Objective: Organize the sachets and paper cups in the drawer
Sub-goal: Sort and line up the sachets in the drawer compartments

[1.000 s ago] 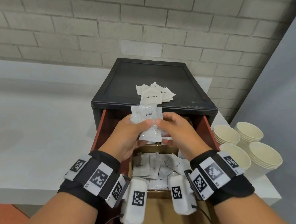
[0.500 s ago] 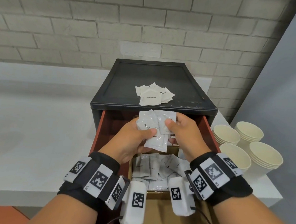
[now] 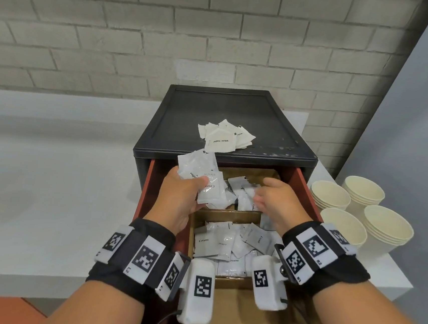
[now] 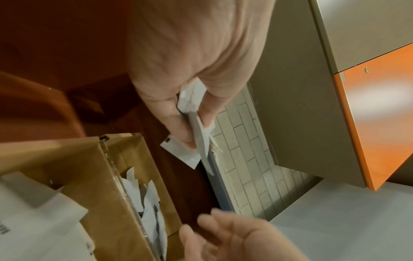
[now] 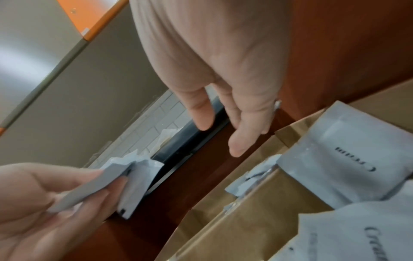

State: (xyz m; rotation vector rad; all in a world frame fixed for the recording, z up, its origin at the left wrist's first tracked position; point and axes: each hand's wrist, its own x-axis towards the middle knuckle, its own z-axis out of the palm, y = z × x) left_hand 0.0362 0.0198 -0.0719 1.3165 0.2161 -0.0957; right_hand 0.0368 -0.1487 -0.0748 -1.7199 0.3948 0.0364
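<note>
My left hand (image 3: pixel 182 194) grips a small bunch of white sachets (image 3: pixel 201 177) over the left side of the open red drawer (image 3: pixel 307 189); the same sachets (image 4: pixel 196 134) show pinched between thumb and fingers in the left wrist view. My right hand (image 3: pixel 269 198) hovers empty, fingers relaxed (image 5: pixel 236 141), over loose sachets (image 3: pixel 241 190) in the drawer's rear cardboard compartment. The nearer compartment holds several "Cream" sachets (image 3: pixel 215 240). More sugar sachets (image 3: pixel 222 136) lie on top of the black cabinet (image 3: pixel 283 132). Stacked paper cups (image 3: pixel 359 215) stand on the counter at the right.
A brown cardboard divider (image 3: pixel 229 213) splits the drawer into compartments, with a bare cardboard section (image 3: pixel 231 320) nearest me. White counter (image 3: pixel 48 185) stretches to the left. A brick wall (image 3: pixel 167 39) stands behind, and a grey panel (image 3: pixel 427 104) at the right.
My right hand has let go of the sachets and dropped toward the rear compartment. My left hand keeps the bunch and has shifted left and lower.
</note>
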